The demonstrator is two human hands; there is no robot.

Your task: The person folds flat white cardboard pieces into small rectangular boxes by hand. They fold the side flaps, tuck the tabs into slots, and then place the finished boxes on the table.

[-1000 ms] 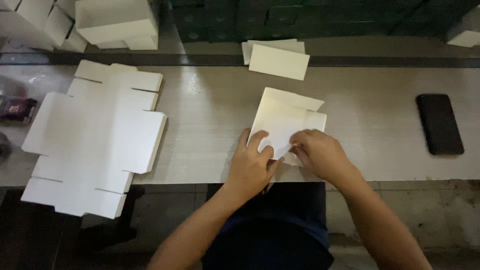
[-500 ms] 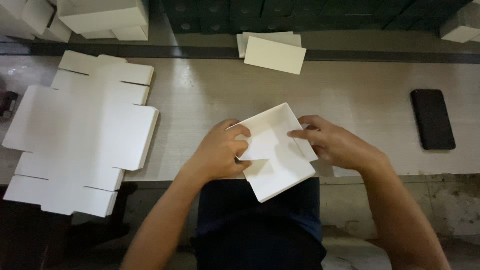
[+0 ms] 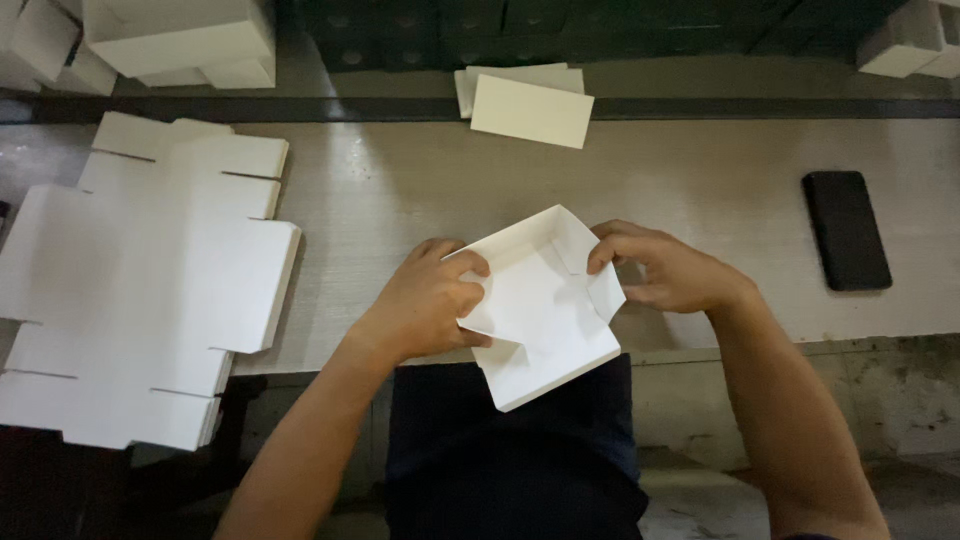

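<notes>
A white cardboard box blank (image 3: 540, 305), partly folded with its side flaps raised, lies at the near edge of the pale table (image 3: 700, 190) and overhangs it toward my lap. My left hand (image 3: 425, 300) grips its left flap, fingers curled over the edge. My right hand (image 3: 665, 270) pinches the right flap, fingertips pressing the fold inward.
A stack of flat white box blanks (image 3: 140, 290) covers the table's left side. Small white cards (image 3: 528, 105) lie at the far middle. A black phone (image 3: 846, 230) rests at the right. Folded white boxes (image 3: 180, 40) stand at the back left, and more white boxes (image 3: 905, 40) at the back right.
The box blank has turned and its side flaps have come up. Both hands shifted from pressing it flat to holding opposite flaps, and it slid nearer the table edge.
</notes>
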